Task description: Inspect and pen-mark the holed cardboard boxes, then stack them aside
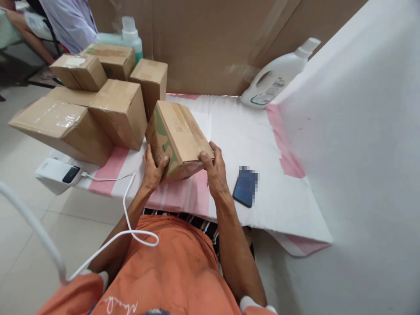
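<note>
Between my two hands is a taped cardboard box with a green print on its left side, tilted over the near part of the table. My left hand grips its lower left side, thumb on the near corner. With the thumb on the top edge, my right hand holds the box's right end; its other fingers wrap round the far side and are partly hidden. A dark smartphone lies on the cloth to the right of my right hand. Left of the held box stands a group of closed cardboard boxes.
A white power bank with a white cable sits at the table's left front edge. A white jug leans at the back right by the wall. Behind the boxes is a bottle of green liquid. Another person's sleeve shows at top left.
</note>
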Demonstrator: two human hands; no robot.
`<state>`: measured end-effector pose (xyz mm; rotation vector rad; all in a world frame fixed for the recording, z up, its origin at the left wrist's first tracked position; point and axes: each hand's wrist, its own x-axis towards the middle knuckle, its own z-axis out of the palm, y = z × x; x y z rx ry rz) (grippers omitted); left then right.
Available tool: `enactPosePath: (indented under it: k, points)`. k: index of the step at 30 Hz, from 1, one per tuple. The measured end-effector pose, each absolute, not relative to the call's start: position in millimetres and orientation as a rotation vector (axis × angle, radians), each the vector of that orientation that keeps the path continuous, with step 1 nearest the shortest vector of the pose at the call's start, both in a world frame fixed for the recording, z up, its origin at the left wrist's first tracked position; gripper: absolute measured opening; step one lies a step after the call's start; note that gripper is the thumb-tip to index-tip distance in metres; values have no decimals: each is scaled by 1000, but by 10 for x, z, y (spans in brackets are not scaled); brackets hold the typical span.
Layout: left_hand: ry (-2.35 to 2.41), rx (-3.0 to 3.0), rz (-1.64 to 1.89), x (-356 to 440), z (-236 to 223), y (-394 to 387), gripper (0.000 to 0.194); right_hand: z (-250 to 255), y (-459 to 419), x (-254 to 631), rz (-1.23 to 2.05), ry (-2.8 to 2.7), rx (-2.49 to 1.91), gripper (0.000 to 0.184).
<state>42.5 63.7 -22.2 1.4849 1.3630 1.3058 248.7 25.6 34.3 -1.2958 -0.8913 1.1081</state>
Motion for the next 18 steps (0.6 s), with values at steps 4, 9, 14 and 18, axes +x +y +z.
enactPosePath:
  k: [4, 9, 14, 18]
  points:
    - [1259, 1395, 1243, 392, -71, 559, 102, 363, 278, 2549, 997, -959, -1401, 61]
    - [1139, 1564, 1324, 396, 207, 426, 86, 168, 203, 2586, 1323, -643, -1240, 69]
    - [1125, 1755, 1316, 453, 214, 492, 78, 67, 142, 2548, 1374, -551, -1163, 67]
    - [1163, 1874, 1430, 413, 281, 512, 72, 246, 120, 2628, 1332, -685, -1199, 79]
